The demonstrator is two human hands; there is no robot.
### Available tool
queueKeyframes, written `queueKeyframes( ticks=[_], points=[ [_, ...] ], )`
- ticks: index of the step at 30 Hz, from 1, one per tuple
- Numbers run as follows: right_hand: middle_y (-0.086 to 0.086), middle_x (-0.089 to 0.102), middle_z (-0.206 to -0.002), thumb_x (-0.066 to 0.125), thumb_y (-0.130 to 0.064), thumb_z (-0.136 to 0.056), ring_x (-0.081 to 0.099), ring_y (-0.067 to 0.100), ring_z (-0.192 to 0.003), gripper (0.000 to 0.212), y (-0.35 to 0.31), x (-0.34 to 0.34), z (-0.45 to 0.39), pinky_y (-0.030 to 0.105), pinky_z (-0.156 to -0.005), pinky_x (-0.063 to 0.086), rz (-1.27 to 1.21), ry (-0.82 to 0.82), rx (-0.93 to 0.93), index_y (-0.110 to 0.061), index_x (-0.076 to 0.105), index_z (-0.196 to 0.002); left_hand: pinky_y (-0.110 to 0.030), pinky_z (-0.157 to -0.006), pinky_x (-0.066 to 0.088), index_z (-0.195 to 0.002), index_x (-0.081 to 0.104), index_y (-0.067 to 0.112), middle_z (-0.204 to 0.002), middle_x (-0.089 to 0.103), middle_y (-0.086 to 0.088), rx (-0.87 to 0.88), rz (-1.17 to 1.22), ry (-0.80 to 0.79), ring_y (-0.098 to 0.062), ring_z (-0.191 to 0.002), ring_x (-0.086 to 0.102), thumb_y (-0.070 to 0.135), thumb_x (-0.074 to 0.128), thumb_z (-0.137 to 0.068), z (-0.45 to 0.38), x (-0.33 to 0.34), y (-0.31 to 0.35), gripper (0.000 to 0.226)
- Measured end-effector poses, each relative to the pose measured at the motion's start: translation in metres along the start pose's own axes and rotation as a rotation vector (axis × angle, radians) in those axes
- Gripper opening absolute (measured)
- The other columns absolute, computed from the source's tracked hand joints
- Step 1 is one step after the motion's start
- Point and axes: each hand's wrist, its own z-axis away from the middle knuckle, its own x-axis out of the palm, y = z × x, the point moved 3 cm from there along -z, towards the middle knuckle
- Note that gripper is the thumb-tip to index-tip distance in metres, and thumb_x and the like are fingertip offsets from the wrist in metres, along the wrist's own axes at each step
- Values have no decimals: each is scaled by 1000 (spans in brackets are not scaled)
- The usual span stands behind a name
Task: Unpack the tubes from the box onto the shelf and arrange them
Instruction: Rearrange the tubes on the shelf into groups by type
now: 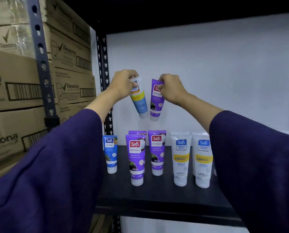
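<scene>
Left hand [123,83] pinches white tube [139,100] by crimped end; right hand [171,89] pinches purple tube [156,100] likewise. Both hang cap-down above shelf [165,197]. Best: lower each upright behind matching row, labels forward, clear of standing tubes [157,152].

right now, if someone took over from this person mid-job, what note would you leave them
Left hand grips a white tube with yellow and blue bands by its top end, in the air above the shelf.
Right hand grips a purple tube the same way, beside it.
Done: standing cap-down on the shelf are one blue tube, three purple tubes and at least two white tubes, grouped by colour.
Left: set both held tubes down with their groups. The box is out of view, so what remains is unknown.
</scene>
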Motion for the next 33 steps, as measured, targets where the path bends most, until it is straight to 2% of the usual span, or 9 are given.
queueKeyframes(
  ticks=[3, 8, 10, 12, 17, 20, 26, 30, 33],
  points=[
    [17, 62, -112, 50, -4, -90, 59, 29, -101, 19, -1, -39, 17, 32, -79, 49, -116, 137, 45, -1, 60, -107, -1, -59, 35, -109, 65, 7, -98, 58, -5, 45, 121, 37, -16, -87, 52, -3, 54, -87, 10, -13, 38, 26],
    [11, 62, -108, 48, -8, -94, 62, 21, -93, 18, 1, -96, 58, 24, -69, 49, -269, 274, 77, -5, 61, -106, -30, -80, 53, -112, 65, 13, -102, 60, -3, 98, 303, -2, -18, -92, 56, -1, 52, -89, 32, -12, 91, 30],
    [8, 61, -106, 48, -10, -95, 60, 16, -88, 17, 5, -117, 78, 18, -64, 48, -295, 296, 79, -5, 61, -106, -35, -85, 54, -116, 65, 13, -110, 60, -3, 110, 362, -42, -18, -98, 57, 0, 53, -90, 43, -3, 110, 31],
    [6, 60, -105, 48, -12, -96, 59, 13, -88, 17, 13, -132, 100, 16, -66, 48, -311, 308, 87, -5, 60, -106, -30, -82, 54, -117, 64, 14, -115, 61, -4, 129, 401, -86, -16, -101, 58, 1, 53, -91, 58, 11, 132, 31],
    [10, 63, -104, 48, -10, -95, 62, 18, -93, 15, 50, -149, 155, 26, -76, 51, -283, 324, 152, -7, 62, -99, 0, -64, 42, -120, 63, 13, -110, 62, 0, 172, 415, -171, -9, -97, 56, 0, 52, -92, 100, 56, 173, 32],
    [8, 64, -101, 46, -4, -92, 58, 15, -89, 19, 75, -146, 188, 20, -70, 44, -278, 333, 195, -8, 64, -96, -2, -67, 41, -117, 65, 13, -114, 64, -3, 153, 431, -193, -10, -99, 57, -3, 54, -90, 122, 88, 181, 33],
    [7, 63, -98, 45, -1, -90, 58, 15, -89, 23, 117, -122, 240, 22, -78, 44, -310, 313, 267, -10, 65, -95, 4, -63, 36, -106, 66, 12, -104, 66, -4, 111, 454, -248, -11, -89, 57, -2, 57, -88, 161, 143, 183, 25],
    [4, 63, -97, 45, -1, -92, 56, 10, -86, 22, 133, -106, 255, 8, -72, 40, -319, 287, 259, -10, 64, -98, -15, -77, 46, -109, 65, 15, -109, 65, -4, 65, 493, -266, -15, -97, 59, 1, 54, -90, 175, 161, 179, 26],
    [3, 63, -96, 46, -4, -93, 57, 13, -88, 20, 139, -97, 260, 20, -77, 44, -337, 299, 239, -11, 64, -100, -22, -85, 47, -112, 64, 18, -113, 63, -2, 65, 526, -221, -14, -101, 59, 4, 56, -90, 178, 165, 176, 26]
  ],
)
